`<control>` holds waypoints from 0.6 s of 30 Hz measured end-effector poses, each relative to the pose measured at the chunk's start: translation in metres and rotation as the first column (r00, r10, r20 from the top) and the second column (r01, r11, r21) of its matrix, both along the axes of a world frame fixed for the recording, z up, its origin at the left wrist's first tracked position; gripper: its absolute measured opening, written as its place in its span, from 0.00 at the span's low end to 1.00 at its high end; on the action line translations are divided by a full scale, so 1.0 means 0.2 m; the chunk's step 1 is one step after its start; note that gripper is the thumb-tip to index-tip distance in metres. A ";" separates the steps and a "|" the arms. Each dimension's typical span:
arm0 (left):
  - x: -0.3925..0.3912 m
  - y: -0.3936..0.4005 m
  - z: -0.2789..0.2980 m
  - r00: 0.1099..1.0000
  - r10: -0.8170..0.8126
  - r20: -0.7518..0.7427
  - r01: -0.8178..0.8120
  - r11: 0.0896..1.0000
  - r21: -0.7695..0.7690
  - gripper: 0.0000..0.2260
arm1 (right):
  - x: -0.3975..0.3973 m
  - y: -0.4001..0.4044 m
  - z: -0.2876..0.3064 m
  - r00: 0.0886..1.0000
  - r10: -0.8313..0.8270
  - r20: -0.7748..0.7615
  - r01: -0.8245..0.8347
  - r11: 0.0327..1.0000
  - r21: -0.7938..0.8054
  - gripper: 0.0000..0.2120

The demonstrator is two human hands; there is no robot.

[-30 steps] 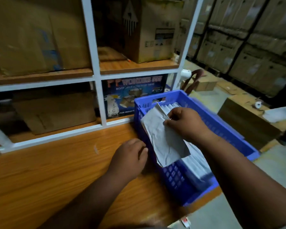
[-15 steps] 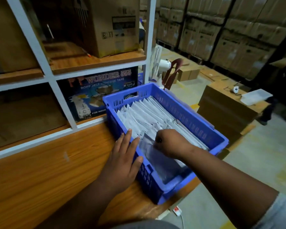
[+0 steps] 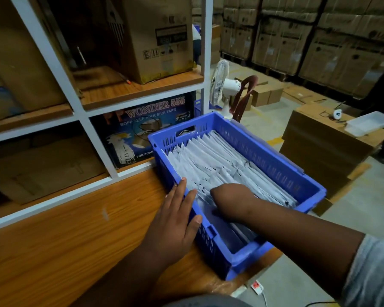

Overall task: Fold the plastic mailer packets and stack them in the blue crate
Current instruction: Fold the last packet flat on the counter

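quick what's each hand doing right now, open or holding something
Left hand: open, fingers straight, resting on the blue crate rim.
Right hand: inside the crate on the mailer packets; fingers hidden, cannot tell.

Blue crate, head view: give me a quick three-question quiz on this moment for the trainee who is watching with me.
1. True or false: the left hand lies with straight fingers against the near left rim of the blue crate.
2. Where is the right hand? A) on the table B) inside the crate, on the row of mailer packets C) on the shelf
3. Fill in: behind the crate's far corner stands a white ____.

Key: 1 true; 2 B; 3 fan
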State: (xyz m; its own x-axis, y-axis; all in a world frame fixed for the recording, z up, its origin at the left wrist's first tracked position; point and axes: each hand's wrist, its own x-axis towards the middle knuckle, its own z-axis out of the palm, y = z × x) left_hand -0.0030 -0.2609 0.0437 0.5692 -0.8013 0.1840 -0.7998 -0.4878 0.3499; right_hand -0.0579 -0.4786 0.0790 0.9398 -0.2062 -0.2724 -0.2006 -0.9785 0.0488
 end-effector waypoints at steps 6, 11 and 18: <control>0.00 0.01 0.02 1.000 -0.007 -0.014 0.007 1.000 0.023 0.32 | -0.03 0.03 0.11 0.991 0.050 0.122 -0.064 0.991 0.116 0.12; 0.02 0.02 0.05 1.000 -0.006 -0.002 0.006 0.998 0.067 0.32 | -0.33 -0.20 0.14 0.940 0.114 0.322 -0.198 0.950 0.242 0.16; 0.00 -0.02 0.07 0.993 0.109 0.042 -0.110 0.994 0.021 0.27 | -0.65 -0.41 0.00 0.907 0.071 0.415 -0.105 0.993 0.060 0.33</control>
